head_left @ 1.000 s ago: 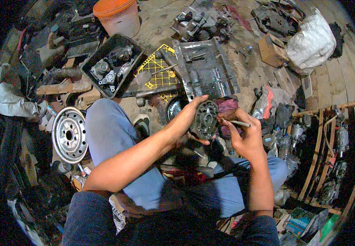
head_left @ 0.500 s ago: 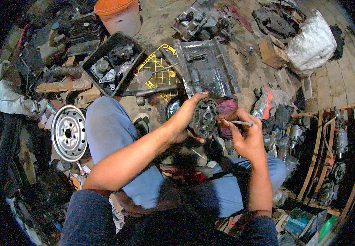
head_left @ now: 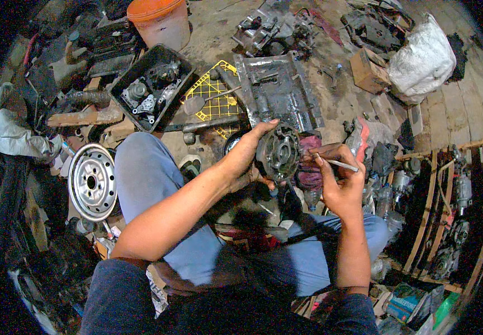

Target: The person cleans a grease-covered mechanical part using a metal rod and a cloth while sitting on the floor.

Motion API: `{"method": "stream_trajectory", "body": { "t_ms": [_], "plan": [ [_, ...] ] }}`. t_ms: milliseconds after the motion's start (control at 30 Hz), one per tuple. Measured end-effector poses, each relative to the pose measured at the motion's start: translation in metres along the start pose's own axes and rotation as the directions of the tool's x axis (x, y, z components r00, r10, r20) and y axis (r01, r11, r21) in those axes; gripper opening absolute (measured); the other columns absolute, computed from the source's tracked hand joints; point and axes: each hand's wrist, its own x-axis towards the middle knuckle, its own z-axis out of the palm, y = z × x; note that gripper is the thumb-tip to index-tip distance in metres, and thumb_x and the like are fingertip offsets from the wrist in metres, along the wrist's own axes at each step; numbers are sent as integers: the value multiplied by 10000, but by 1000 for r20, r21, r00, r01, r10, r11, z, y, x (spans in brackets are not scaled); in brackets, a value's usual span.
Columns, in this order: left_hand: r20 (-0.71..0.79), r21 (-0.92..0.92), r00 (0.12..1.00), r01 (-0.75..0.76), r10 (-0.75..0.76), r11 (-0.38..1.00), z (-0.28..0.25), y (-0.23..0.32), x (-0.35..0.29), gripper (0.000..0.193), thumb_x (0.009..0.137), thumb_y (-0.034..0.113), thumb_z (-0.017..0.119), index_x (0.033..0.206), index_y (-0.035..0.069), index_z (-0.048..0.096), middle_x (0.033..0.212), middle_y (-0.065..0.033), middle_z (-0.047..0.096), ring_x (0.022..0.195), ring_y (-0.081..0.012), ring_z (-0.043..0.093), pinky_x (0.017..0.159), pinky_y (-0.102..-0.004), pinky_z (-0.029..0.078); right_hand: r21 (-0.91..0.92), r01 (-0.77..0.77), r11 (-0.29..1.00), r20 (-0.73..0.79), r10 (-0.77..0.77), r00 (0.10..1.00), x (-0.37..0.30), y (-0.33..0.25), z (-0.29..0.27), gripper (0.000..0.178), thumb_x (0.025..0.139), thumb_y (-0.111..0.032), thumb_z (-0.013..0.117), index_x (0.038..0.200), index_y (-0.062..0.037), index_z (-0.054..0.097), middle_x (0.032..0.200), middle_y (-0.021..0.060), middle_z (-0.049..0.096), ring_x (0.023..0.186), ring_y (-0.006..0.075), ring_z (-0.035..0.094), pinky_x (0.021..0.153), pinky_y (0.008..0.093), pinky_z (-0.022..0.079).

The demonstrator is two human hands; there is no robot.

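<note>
A dark round metal part with a hub and cut-outs [head_left: 279, 153], like a compressor clutch pulley, is raised above my lap. My left hand [head_left: 248, 153] grips it by its left side, thumb along the upper rim. In my right hand [head_left: 342, 181] a thin pale metal rod [head_left: 342, 164] is pinched between thumb and fingers, like a pen. Its inner end points at the right side of the round part; whether it touches cannot be made out. Behind the part lies a crumpled dark pink cloth or bag [head_left: 309, 167].
Ahead lie a greasy metal tray [head_left: 308, 106], a yellow grid [head_left: 199, 89], a hammer [head_left: 213, 124] and a black bin of parts [head_left: 120, 92]. A steel wheel rim [head_left: 104, 198] stands left of my knee. An orange-topped bucket [head_left: 169, 33] and white sack [head_left: 428, 67] stand farther off.
My right hand has moved slightly right with the rod, away from the round part. The round part has turned or tilted a little in my left hand.
</note>
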Motion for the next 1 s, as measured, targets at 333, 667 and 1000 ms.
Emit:
{"method": "stream_trajectory", "body": {
  "t_ms": [333, 667, 1000],
  "plan": [
    [42, -134, 999, -2, 8, 991, -5, -3, 0, 632, 942, 630, 442, 1197, 76, 607, 870, -136, 723, 554, -262, 684, 407, -337, 565, 27, 48, 998, -64, -46, 997, -1, -3, 1, 119, 853, 41, 670, 951, -22, 694, 901, 102, 726, 825, 208, 709, 759, 309, 547],
    [-35, -127, 999, -17, 13, 992, 14, 1, -1, 642, 938, 626, 453, 1186, 53, 600, 883, -167, 720, 631, -315, 702, 465, -383, 598, -65, 108, 992, 13, -108, 994, 1, -8, 9, 98, 860, 29, 663, 947, -11, 684, 903, 119, 718, 812, 237, 711, 748, 325, 553],
    [-71, 94, 994, -79, 86, 992, -2, 14, 3, 629, 929, 578, 413, 1117, 16, 622, 832, -183, 712, 532, -311, 671, 386, -372, 544, -42, 126, 991, -1, -126, 992, -2, -11, 25, 132, 842, 43, 660, 960, -5, 696, 928, 139, 722, 820, 238, 711, 741, 328, 551]
  ]
}}
